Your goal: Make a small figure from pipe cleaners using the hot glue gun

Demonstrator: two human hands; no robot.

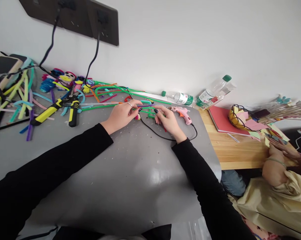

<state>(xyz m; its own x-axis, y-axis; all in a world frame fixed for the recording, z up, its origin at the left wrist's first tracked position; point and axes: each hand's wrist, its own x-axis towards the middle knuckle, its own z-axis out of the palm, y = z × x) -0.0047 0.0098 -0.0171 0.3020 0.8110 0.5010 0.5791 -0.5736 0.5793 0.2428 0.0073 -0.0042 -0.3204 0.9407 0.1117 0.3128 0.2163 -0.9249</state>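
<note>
Both my hands rest on a grey mat (130,166) near its far edge. My left hand (123,115) is closed in a pinch on a green pipe cleaner (147,110), with a small pink piece (138,117) at its fingertips. My right hand (167,120) is also closed, its fingers pinching the same green pipe cleaner a little to the right. A pink glue gun (182,113) lies just beyond my right hand, and its black cord (155,133) loops under my wrist.
Several coloured pipe cleaners (23,96) and yellow-handled pliers (58,108) lie at the left. Two plastic bottles (210,91) lie by the wall. A wooden table (235,150) at the right holds a red book (222,120) and paper scraps; another person's hand (277,156) rests there.
</note>
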